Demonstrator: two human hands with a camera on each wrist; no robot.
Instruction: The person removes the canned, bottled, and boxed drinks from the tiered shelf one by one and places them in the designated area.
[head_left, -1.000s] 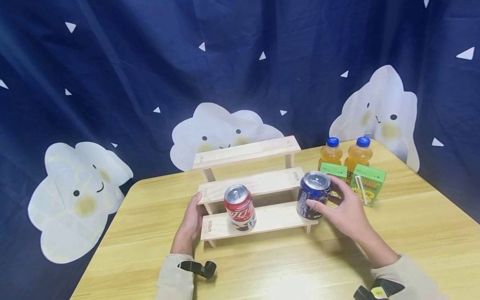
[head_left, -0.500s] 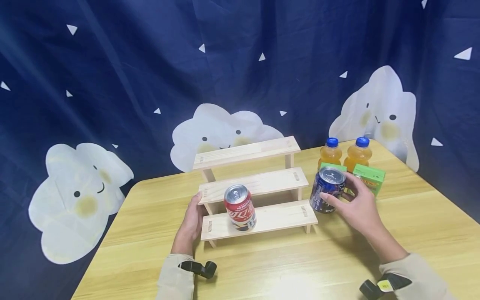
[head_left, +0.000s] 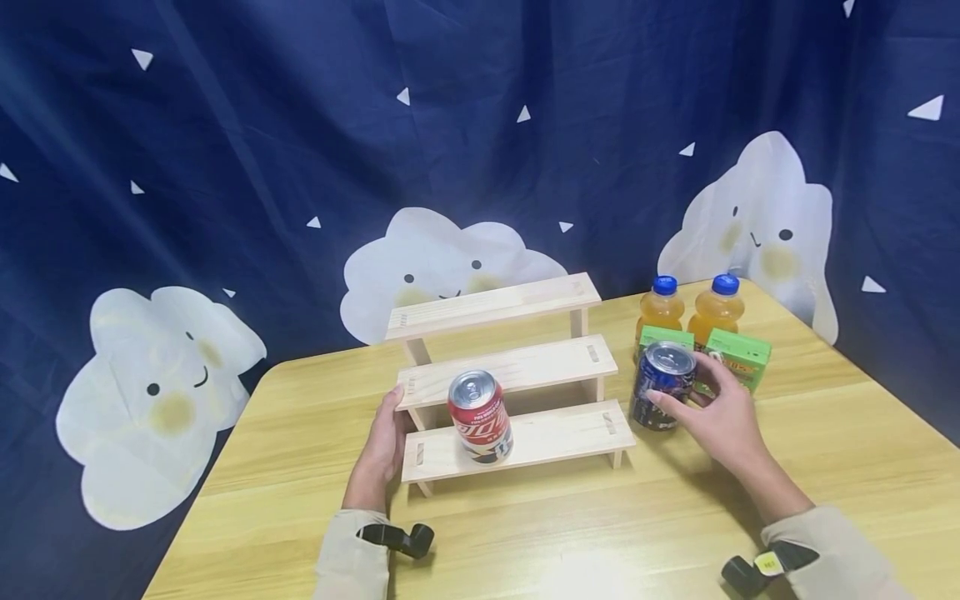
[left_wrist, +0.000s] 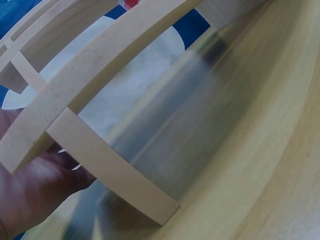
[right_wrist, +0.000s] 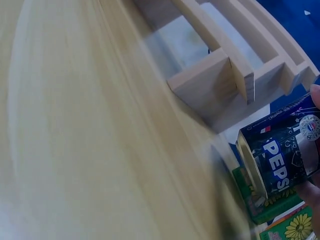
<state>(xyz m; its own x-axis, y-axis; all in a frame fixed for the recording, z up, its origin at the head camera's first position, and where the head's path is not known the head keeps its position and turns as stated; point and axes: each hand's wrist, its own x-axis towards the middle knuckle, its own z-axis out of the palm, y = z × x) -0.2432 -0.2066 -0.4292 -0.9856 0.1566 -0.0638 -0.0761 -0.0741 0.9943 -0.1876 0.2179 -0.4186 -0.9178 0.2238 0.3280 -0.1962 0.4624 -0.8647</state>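
Note:
A three-tier wooden display rack [head_left: 555, 435] stands on the table. My left hand [head_left: 381, 442] holds its left side, with the thumb at the end of the middle shelf; in the left wrist view the upright partly hides the fingers. On the bottom shelf, left of the middle, stands a red and white soda can [head_left: 480, 418]. My right hand [head_left: 723, 417] grips a dark blue Pepsi can [right_wrist: 280, 155] between thumb and fingers, upright, just right of the rack. Whether the can's base touches the table I cannot tell.
Two green drink cartons [head_left: 738, 354] stand right behind the Pepsi can, one with a straw partly seen earlier. Behind them are two orange drink bottles [head_left: 716, 310] with blue caps. A blue cloud-printed curtain [head_left: 480, 125] hangs behind the table [head_left: 525, 525].
The Pepsi can, in my right hand, has moved right from the bottom shelf's right end to beside the rack, lowering slightly at the end. My left hand and the red can stay put.

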